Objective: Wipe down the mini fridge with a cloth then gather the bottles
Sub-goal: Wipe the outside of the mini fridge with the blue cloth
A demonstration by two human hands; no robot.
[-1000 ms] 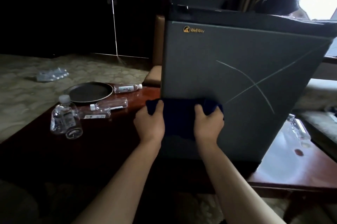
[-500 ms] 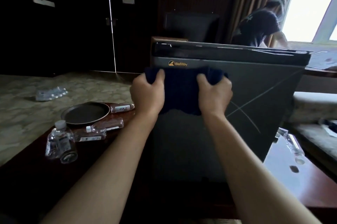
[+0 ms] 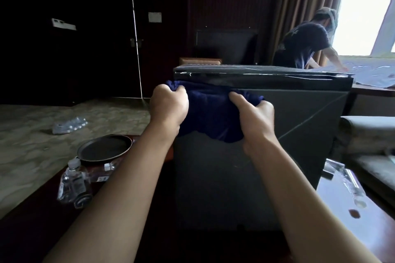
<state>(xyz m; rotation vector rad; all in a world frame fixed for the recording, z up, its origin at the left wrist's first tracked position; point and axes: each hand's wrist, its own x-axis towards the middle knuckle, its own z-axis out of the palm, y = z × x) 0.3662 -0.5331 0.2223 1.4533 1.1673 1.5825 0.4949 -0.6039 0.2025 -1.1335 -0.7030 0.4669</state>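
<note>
Dim hotel-like room, dark glossy wooden tabletop (image 3: 350,226) under everything. Dark grey boxy mini fridge (image 3: 245,177) stands on it; we press bunched navy-blue cloth (image 3: 211,113) against upper front, just under top edge. Left hand (image 3: 168,106) and right hand (image 3: 254,119) both curl fingers into cloth, gripping it. Risk, we judge: hard push up high could tip or slide fridge. Clear plastic water bottles (image 3: 73,183) lie left beside round dark tray (image 3: 104,147). Patterned carpet, curtains, bright window, second person behind.
</note>
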